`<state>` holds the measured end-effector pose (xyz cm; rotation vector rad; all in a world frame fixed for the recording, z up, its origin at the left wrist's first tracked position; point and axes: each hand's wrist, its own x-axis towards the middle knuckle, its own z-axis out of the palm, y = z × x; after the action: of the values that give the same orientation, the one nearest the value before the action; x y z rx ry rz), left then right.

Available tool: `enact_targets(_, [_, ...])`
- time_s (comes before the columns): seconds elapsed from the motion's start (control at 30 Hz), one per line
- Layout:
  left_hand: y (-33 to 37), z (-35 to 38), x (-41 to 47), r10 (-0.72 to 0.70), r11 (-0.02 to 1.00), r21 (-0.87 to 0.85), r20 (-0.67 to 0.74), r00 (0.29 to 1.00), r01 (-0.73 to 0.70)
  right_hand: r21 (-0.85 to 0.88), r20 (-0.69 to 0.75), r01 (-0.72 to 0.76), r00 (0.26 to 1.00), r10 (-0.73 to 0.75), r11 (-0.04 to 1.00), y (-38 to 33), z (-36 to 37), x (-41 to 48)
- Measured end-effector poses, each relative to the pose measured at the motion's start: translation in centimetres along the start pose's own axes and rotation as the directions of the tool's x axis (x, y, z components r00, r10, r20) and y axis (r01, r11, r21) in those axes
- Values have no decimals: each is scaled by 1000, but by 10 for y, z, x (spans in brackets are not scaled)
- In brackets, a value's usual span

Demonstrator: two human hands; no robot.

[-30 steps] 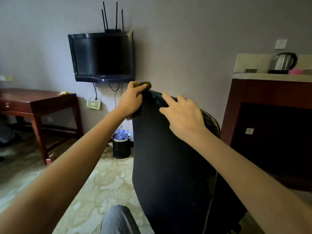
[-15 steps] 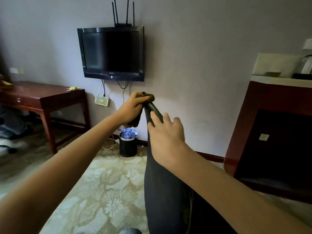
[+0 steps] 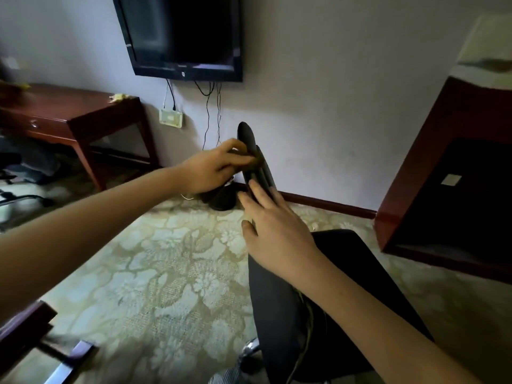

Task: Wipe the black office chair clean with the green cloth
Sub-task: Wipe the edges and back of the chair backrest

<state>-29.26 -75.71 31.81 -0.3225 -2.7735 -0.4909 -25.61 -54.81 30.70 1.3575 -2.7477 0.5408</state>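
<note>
The fingers of the left hand are curled round the green cloth, which is pressed against the upper edge of the black office chair — its backrest is seen almost edge-on. Lower on the same edge the right hand is laid with fingers straight, holding nothing. Wiping of the backrest is judged to be under way; next, the cloth needs drawing down the edge — the seat seems undone. No writing can be read: the mark on the television bezel is too small.

Looks like hotel room: wall-mounted TV, dark wood desk, patterned carpet, wooden cabinet.
</note>
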Motion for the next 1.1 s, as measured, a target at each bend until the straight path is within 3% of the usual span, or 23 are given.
enact_targets(0.2, [3,15,14,-170,984,18,-139,976,174,22,-177,0,984,4,1000,-2,6,-4])
enact_targets(0.47, [41,17,-44,31,999,13,-127,991,-30,-143,-271,27,960,-66,989,0,11,-14])
enact_targets(0.6, [40,10,-33,9,993,116,-73,997,-1,-87,-331,47,941,-73,995,3,8,-20])
enact_targets(0.8, [38,21,-13,-126,984,107,-172,977,146,-11,-390,22,920,-25,1000,4,15,-44])
enact_targets(1.1, [50,20,-39,12,1000,20,-144,990,-9,8,-487,59,872,-48,998,3,24,-29])
